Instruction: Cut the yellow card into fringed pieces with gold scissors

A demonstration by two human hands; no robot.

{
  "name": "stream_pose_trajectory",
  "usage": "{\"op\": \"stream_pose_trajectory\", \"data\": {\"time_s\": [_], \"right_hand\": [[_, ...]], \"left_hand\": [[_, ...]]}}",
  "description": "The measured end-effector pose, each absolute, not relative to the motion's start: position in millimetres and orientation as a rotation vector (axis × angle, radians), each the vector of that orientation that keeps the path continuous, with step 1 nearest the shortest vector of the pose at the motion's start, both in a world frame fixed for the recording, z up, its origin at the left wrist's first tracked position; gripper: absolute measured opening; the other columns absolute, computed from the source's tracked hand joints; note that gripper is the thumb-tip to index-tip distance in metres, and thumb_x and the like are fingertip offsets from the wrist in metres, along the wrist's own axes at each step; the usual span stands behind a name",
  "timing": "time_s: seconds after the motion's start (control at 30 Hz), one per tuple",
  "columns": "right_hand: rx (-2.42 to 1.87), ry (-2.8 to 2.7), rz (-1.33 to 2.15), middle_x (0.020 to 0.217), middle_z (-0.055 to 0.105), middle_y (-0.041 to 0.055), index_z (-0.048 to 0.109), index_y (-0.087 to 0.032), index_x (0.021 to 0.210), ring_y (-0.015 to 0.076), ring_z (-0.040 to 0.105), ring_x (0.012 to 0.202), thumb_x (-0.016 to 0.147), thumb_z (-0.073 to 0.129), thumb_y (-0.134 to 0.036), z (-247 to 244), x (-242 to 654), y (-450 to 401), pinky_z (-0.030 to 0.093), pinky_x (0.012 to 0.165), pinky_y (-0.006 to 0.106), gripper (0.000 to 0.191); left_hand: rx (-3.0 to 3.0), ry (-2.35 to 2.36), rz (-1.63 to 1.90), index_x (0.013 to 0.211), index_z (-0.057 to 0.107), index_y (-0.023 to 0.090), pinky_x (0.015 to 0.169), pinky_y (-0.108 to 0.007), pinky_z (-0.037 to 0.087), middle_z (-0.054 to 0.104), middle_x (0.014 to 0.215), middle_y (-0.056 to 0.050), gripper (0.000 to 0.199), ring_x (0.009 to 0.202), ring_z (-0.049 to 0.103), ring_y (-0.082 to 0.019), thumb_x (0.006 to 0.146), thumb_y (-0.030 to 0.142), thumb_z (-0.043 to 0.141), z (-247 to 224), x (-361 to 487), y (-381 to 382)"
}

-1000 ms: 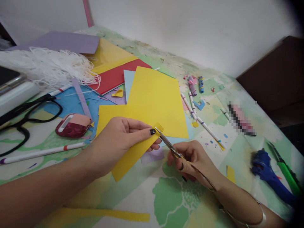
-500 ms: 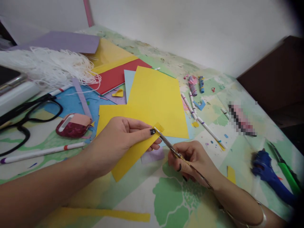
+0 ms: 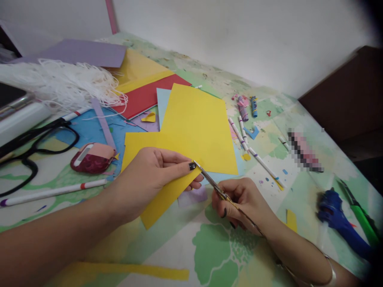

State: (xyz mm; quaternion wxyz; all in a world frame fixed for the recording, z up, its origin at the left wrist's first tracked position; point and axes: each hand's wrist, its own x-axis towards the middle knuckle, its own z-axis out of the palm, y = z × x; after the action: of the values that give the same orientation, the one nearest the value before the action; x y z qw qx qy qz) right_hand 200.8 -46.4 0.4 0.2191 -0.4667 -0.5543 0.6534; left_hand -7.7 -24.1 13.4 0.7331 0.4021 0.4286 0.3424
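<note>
At the left of your table [image 3: 167, 247], the black glasses [image 3: 30, 137] lie near the white string [image 3: 66, 85], with the purple sheet [image 3: 86, 52] behind it, towards the far edge. The pink-and-maroon case [image 3: 92, 157] sits just right of the glasses, and the long stick [image 3: 56, 192] lies on your side of it. Closest to you is the yellow strip [image 3: 143, 270].

Your left hand [image 3: 149, 179] pinches the yellow piece [image 3: 163, 203] between thumb and fingers, well in from the table's edges; its lower corner points towards you. Beyond it lies the yellow sheet [image 3: 200, 123], partly over the light-blue sheet [image 3: 163, 101]. The tips of the scissors [image 3: 214, 184] meet the piece's upper edge beside your left thumb, blades nearly together. Your right hand [image 3: 242, 205] is curled round their handles.

Further right, the white sticks [image 3: 265, 162] lie on your side of two small rolls [image 3: 254, 107]. Towards the right edge are the blue tool [image 3: 338, 215] and the green-handled blade [image 3: 360, 217], side by side.
</note>
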Motion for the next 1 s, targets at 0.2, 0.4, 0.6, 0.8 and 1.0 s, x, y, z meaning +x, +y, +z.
{"op": "stream_pose_trajectory", "data": {"time_s": [0.2,0.4,0.6,0.8,1.0], "right_hand": [[-1.253,-1.519,1.810,0.043,0.041,-0.0067,0.057,-0.012,0.064,0.0028,0.032,0.033,0.069,0.072,-0.038,0.1,201.0,-47.5,0.023,0.031,0.014,0.030],[-1.137,-1.528,1.826,0.046,0.040,-0.0060,0.057,-0.011,0.069,0.0027,0.033,0.036,0.072,0.066,-0.048,3.7,202.9,-49.6,0.023,0.032,0.013,0.039],[-1.161,-1.483,1.854,0.044,0.040,-0.0063,0.057,-0.011,0.068,0.0026,0.032,0.035,0.069,0.068,-0.051,3.3,202.4,-49.2,0.025,0.032,0.013,0.042],[-1.190,-1.476,1.848,0.044,0.041,-0.0061,0.057,-0.011,0.066,0.0027,0.032,0.035,0.070,0.070,-0.045,3.1,200.9,-48.2,0.024,0.031,0.013,0.036],[-1.244,-1.519,1.808,0.042,0.041,-0.0065,0.057,-0.012,0.064,0.0029,0.032,0.034,0.072,0.069,-0.037,2.8,199.4,-46.3,0.024,0.031,0.014,0.028]], "left_hand": [[0.882,0.941,0.753,0.072,0.072,0.016,0.064,-0.017,0.051,0.073,0.073,-0.004,0.017,0.068,0.066,-0.013,0.079,0.029,0.062,12.6,-7.8,-24.4],[0.850,0.930,0.757,0.073,0.072,0.017,0.063,-0.017,0.050,0.072,0.070,-0.003,0.015,0.067,0.065,-0.012,0.079,0.027,0.062,13.9,-7.3,-26.5],[0.889,0.950,0.757,0.071,0.072,0.017,0.062,-0.018,0.049,0.072,0.070,-0.003,0.017,0.066,0.064,-0.012,0.079,0.028,0.062,13.1,-6.7,-24.9],[0.934,0.971,0.760,0.071,0.072,0.017,0.064,-0.020,0.049,0.071,0.070,-0.003,0.019,0.068,0.063,-0.014,0.078,0.031,0.062,11.9,-7.2,-25.3],[0.930,0.952,0.763,0.070,0.071,0.018,0.063,-0.020,0.049,0.071,0.069,-0.003,0.018,0.068,0.063,-0.013,0.079,0.030,0.062,12.3,-6.5,-25.1]]}}
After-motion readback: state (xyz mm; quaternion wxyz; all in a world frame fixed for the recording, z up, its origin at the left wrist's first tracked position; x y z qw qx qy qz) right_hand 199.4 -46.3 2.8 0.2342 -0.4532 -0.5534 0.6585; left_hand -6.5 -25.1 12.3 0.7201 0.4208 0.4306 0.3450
